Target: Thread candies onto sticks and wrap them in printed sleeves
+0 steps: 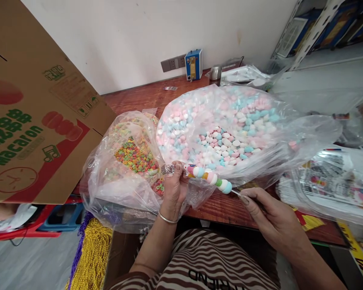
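A skewer is threaded with pastel marshmallows and colored rings, in pink, white, blue, orange and green. My right hand pinches its bare white stick at the lower right end. My left hand, with a bangle at the wrist, is closed at the upper left end, where a clear printed wrapper shows between the fingers. Beyond the skewer lies a large clear bag of pastel marshmallows. Left of my left hand, an open clear bag holds small colored rings.
A big cardboard box stands at the left. Printed packets lie in plastic at the right of the wooden table. A blue box and metal cup stand by the wall. Gold tassels hang below left.
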`<act>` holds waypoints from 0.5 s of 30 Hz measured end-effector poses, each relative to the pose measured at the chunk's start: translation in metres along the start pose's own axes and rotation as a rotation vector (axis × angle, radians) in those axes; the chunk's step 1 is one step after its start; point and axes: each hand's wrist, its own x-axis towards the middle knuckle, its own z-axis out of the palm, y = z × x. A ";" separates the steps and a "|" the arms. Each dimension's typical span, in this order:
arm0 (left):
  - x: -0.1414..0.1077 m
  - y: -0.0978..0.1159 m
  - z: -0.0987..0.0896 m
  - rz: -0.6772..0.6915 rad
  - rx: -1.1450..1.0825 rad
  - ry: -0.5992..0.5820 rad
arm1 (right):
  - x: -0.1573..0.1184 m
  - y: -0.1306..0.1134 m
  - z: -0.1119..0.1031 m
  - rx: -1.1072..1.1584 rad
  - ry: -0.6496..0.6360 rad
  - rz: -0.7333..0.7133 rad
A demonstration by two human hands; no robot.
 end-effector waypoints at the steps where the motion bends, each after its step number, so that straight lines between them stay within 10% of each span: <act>1: -0.001 0.000 0.000 0.009 0.009 -0.014 | 0.000 0.000 -0.001 -0.012 0.011 -0.016; 15: -0.009 -0.006 0.010 0.046 0.169 -0.127 | -0.006 0.001 -0.003 -0.012 0.072 -0.096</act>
